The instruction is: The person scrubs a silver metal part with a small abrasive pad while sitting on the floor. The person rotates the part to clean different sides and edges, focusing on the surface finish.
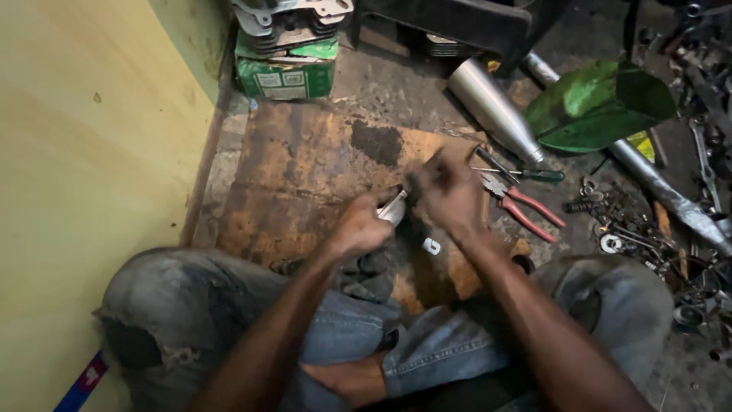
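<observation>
Yellow wall [84, 152]: far left. Green carton [286, 72]: by the wall, top, with a grey finned metal casting [290, 19] resting on it. Rusty board [305, 168]: flat on the floor, centre. Left hand [358, 225]: grip closed on a small pale metal part [393, 207], held just above the board. Right hand [450, 191]: blurred, touching the same part's upper end; cannot tell how far its grip is closed. Red-handled pliers [522, 206]: on the floor just right of the hands. Silver pipe [496, 111]: above them. Green leaf [595, 103]: farther right.
</observation>
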